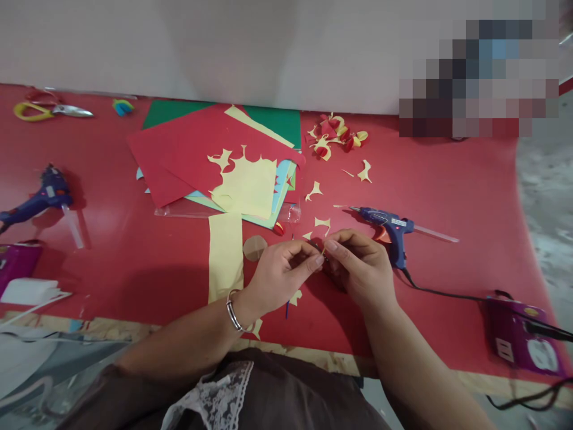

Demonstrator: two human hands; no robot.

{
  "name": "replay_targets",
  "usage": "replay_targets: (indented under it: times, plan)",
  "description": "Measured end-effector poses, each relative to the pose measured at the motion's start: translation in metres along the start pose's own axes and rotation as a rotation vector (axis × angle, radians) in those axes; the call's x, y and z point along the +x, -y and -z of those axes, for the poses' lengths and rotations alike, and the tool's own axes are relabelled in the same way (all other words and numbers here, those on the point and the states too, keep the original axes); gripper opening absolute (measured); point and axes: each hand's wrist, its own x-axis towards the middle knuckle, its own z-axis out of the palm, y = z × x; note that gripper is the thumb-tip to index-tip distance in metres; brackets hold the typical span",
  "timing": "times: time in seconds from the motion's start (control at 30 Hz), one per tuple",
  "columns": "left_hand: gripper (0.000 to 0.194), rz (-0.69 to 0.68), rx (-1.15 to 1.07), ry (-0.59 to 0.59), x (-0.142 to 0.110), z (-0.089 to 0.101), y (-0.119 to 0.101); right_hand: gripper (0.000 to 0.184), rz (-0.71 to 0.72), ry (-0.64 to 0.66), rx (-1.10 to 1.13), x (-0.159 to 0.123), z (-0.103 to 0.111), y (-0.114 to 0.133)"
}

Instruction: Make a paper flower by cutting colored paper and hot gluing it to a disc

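Observation:
My left hand and my right hand meet over the red table, fingertips pinched together. Between them shows a thin edge of a small yellow paper piece; most of it is hidden by the fingers. Yellow paper scraps lie just beyond the fingertips. A clear round disc rests left of my left hand, beside a yellow paper strip. Close to my right hand, a blue glue gun lies on its side with a glue stick in its back. Past my left hand sits a small red and yellow piece.
Stacked coloured sheets lie behind the hands, with a cut yellow sheet on top. Folded red and yellow paper pieces are heaped at the back. A second glue gun, scissors and a purple box with cables stand around.

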Motion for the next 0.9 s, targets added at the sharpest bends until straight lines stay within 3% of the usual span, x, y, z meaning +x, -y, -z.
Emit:
replay_targets:
  times: [0.2,0.43,0.6,0.73,0.83,0.9]
  plan:
    - [0.024,-0.037,0.075,0.001,-0.001,0.000,-0.001,0.033,-0.005,-0.007,0.002,0.000,-0.001,0.001]
    - [0.024,0.031,-0.148,-0.140,0.000,-0.003,-0.003,0.036,-0.013,0.028,-0.041,-0.002,-0.002,0.001]
    - [0.031,0.079,-0.236,-0.158,0.004,-0.004,-0.004,0.034,0.019,0.009,-0.126,-0.002,-0.001,-0.003]
    - [0.034,0.140,-0.332,-0.146,0.006,0.003,-0.008,0.030,0.147,-0.026,-0.300,-0.001,0.002,-0.001]
    - [0.031,0.123,-0.379,-0.217,0.010,0.014,-0.013,0.022,0.335,-0.074,-0.562,0.001,0.007,0.001]
    - [0.030,0.089,-0.409,-0.272,0.013,0.022,-0.016,0.020,0.436,-0.038,-0.716,0.002,0.009,0.001]
